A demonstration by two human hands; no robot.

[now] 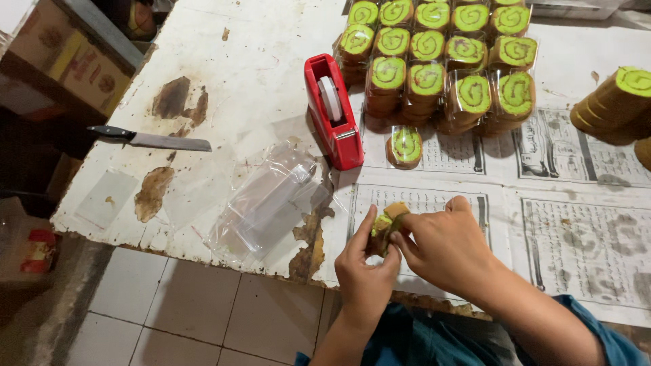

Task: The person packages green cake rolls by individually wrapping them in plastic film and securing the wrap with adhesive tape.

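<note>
cake slice point(388, 224) sits pinched between left hand point(364, 268) and right hand point(444, 247), at the right hand's nine o'clock, both clamped on it.

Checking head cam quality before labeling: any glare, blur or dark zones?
Head view: table evenly lit and sharp; soft glare on the plastic bags; both hands cast a faint shadow on the newspaper; the left edge beyond the knife falls into dark; the wrapped cake slice is slightly soft.

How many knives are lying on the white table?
1. The knife lies flat near the table's left edge, black handle pointing left, apart from the red tape dispenser. Others may be hidden outside the view.
</note>
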